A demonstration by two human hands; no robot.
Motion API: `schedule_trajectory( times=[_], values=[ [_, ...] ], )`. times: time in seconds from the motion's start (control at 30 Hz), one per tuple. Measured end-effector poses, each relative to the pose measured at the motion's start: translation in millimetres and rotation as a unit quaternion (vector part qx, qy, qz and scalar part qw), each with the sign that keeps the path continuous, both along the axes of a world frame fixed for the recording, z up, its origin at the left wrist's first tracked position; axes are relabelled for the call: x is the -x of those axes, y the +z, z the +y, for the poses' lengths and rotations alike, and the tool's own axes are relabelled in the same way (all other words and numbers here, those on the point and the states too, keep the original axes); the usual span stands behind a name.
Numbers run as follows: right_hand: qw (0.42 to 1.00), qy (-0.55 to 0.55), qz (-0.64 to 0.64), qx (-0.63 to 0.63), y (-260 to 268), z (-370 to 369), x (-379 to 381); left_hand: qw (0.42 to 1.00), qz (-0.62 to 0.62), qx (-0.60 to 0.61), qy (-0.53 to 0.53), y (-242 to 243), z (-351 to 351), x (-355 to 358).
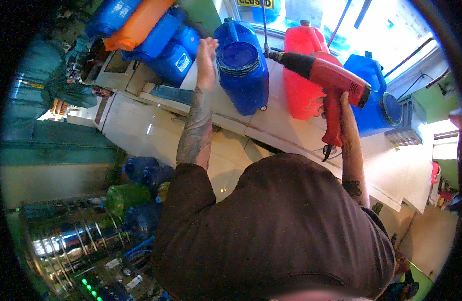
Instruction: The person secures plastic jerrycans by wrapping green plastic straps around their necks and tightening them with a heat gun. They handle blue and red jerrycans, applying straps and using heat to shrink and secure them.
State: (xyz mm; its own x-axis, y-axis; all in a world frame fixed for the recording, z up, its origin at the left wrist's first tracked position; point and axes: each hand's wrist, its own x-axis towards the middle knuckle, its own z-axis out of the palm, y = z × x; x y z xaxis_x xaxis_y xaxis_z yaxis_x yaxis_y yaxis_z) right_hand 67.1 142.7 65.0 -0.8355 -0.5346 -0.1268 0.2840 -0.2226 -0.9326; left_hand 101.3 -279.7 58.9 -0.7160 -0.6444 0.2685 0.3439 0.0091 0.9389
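Note:
My right hand grips the handle of a red and black heat gun. Its nozzle points left, towards a blue plastic water jug that has a large round screw lid and a small capped spout. Beside the left side of this jug, my left hand is raised with its fingers extended, holding nothing; I cannot tell whether it touches the jug. Behind the heat gun stands a red water jug, partly hidden by the tool. Another blue jug, its round lid facing right, is to the right.
Blue jugs and an orange jug are grouped at the left. The jugs stand on a white tiled counter below a bright window. Round bottles and a ribbed steel tank are at lower left.

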Motion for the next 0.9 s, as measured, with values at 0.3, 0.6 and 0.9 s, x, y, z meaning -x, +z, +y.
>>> schedule_trajectory(
  times=[0.3, 0.6, 0.9],
  values=[
    [1.0, 0.02, 0.004, -0.011, -11, 29, -37, 0.99, -0.043, 0.135, -0.015, -11, 18, -18],
    [0.989, 0.052, 0.097, -0.094, 17, 71, -41, 0.999, 0.039, 0.007, -0.029, 9, -54, -24],
    [0.973, -0.008, 0.172, -0.156, 45, 132, -51, 0.969, -0.065, 0.168, -0.169, -8, 6, -21]
  ],
)
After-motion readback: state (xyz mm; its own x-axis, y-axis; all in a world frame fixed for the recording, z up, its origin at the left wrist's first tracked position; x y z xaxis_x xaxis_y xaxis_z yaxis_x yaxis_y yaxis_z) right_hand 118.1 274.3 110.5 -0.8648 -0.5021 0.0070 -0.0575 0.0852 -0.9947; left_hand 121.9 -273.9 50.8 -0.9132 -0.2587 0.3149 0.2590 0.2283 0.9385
